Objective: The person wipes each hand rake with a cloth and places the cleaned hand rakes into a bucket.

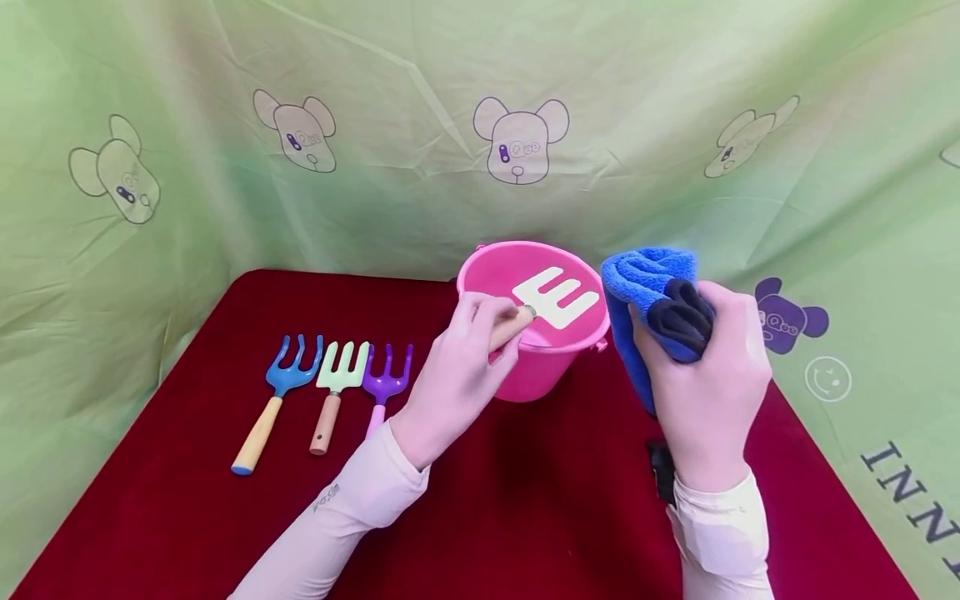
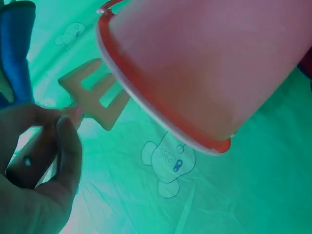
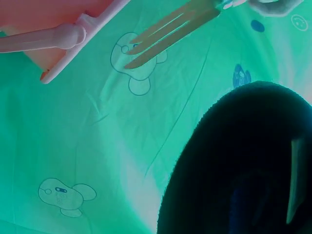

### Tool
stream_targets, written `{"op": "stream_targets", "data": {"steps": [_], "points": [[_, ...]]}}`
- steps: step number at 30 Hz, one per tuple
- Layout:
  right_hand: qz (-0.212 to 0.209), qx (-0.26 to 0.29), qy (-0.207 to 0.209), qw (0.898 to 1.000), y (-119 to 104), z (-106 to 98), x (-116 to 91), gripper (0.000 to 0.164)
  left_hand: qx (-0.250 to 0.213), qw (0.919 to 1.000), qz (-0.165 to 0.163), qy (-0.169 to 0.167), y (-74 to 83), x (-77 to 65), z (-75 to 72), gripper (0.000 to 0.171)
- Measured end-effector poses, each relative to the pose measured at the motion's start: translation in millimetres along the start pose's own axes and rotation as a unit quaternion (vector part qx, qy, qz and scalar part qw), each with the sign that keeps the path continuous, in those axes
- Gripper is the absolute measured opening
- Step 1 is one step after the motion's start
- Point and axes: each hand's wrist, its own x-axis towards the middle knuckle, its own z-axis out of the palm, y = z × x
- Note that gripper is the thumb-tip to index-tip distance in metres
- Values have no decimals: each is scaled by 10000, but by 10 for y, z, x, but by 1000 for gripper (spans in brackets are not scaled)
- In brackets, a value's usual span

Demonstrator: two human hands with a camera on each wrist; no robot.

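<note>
My left hand grips the wooden handle of a hand fork with a pale, flat three-tined head. The fork's head is held over the mouth of a pink bucket; in the left wrist view its tines reach past the rim. To the right of the bucket, my right hand grips a folded blue towel-like cloth with a gathered black part. In the right wrist view that cloth is a large dark shape that hides the hand.
Three more hand forks lie in a row on the red-covered table: blue, pale green and purple, whose handle is partly behind my left sleeve. A small black object lies beside my right wrist. Green printed sheeting hangs around.
</note>
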Motion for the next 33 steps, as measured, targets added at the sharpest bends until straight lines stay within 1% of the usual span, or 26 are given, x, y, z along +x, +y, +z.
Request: {"op": "stream_targets", "data": {"steps": [3, 6, 9, 14, 19, 25, 29, 33], "points": [[-19, -6, 14, 10000, 5, 7, -3, 51, -124, 9996, 87, 231, -29, 95, 44, 30], [12, -17, 60, 10000, 11, 4, -4, 51, -300, 9990, 209, 267, -62, 201, 104, 33], [49, -23, 97, 9999, 9, 3, -5, 50, -366, 9989, 251, 157, -109, 280, 179, 34], [58, 25, 200, 9998, -9, 17, -3, 48, -28, 9997, 244, -77, -180, 330, 281, 34], [-24, 56, 211, 9998, -9, 28, 2, 47, 367, 9983, 220, -391, -234, 334, 346, 29], [-84, -29, 53, 9999, 7, 20, -8, 48, 920, 9930, 289, -680, -278, 285, 399, 26], [-136, -77, -75, 9999, 23, 13, -13, 50, 1229, 9880, 464, -811, -302, 227, 434, 25], [-160, -105, -157, 9997, 23, 9, -17, 50, 1254, 9832, 680, -1140, -324, 167, 455, 21]]}}
